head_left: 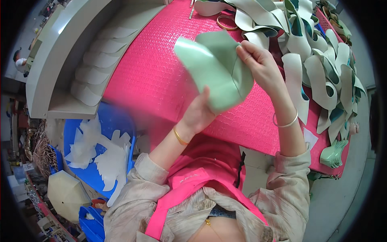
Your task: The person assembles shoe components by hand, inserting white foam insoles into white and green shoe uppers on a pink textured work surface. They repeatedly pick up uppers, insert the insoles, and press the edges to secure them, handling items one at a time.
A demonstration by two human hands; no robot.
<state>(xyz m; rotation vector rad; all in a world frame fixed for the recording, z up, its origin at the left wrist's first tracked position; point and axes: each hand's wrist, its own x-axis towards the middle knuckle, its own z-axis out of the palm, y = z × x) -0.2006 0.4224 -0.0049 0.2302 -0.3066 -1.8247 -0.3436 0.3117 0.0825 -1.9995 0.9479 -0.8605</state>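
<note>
A glossy pale green shoe upper (pixel 225 86) is held up above the pink table covering (pixel 149 64), its leather curved into an open shape. My left hand (pixel 200 109) grips its lower left edge, with the thumb on the near face and the fingers mostly hidden behind. Higher up, my right hand (pixel 260 60) pinches the upper right edge between thumb and fingers. Part of the piece is slightly smeared by motion.
Several pale shoe uppers (pixel 296 76) are heaped along the table's right side. A tape roll (pixel 227 23) lies at the back. Left stands a grey shelf unit (pixel 60 56) with cut pieces (pixel 90 74). Below it, a blue tub (pixel 105 109) holds white scraps. Green pieces (pixel 333 155) sit near right.
</note>
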